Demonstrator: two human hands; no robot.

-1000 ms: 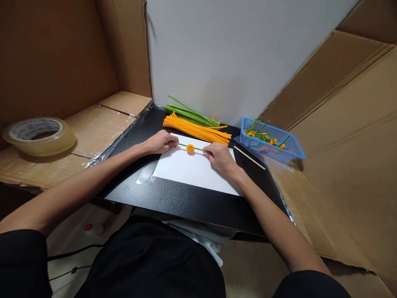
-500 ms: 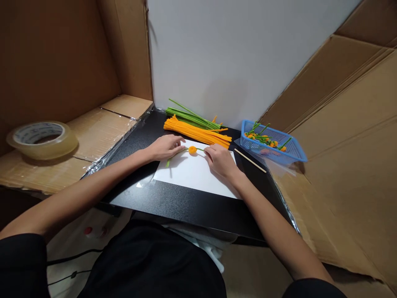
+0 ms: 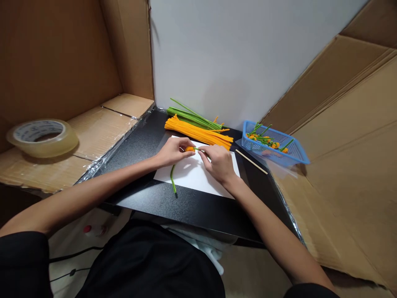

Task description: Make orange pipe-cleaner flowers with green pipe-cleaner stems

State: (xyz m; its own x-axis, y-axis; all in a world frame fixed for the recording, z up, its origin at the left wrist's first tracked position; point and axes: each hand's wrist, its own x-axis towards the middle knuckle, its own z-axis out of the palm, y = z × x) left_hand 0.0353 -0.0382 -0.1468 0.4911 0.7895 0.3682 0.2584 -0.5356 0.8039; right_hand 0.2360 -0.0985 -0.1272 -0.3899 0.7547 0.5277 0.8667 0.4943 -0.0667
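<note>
Between the thumb and fingers of my left hand (image 3: 173, 151) is a small orange pipe-cleaner coil (image 3: 189, 149). A green pipe cleaner (image 3: 173, 180) hangs below that hand, its bent end reaching past the paper onto the black tabletop. My right hand (image 3: 218, 160) pinches a green pipe-cleaner piece close to the coil's right side. Both hands are above a sheet of white paper (image 3: 192, 176). Just behind them lie a bundle of orange pipe cleaners (image 3: 198, 131) and a bundle of green pipe cleaners (image 3: 190, 117).
A blue basket (image 3: 299, 154) with several orange and green pieces stands at the right, beside a thin wooden stick (image 3: 251, 161). At the left, a roll of clear tape (image 3: 62, 145) rests on cardboard (image 3: 99, 124). A white wall and cardboard panels enclose the black table (image 3: 145, 198).
My left hand has moved right and closed on the orange coil, which is now turned on its side. The green pipe cleaner's loose end has swung down toward me.
</note>
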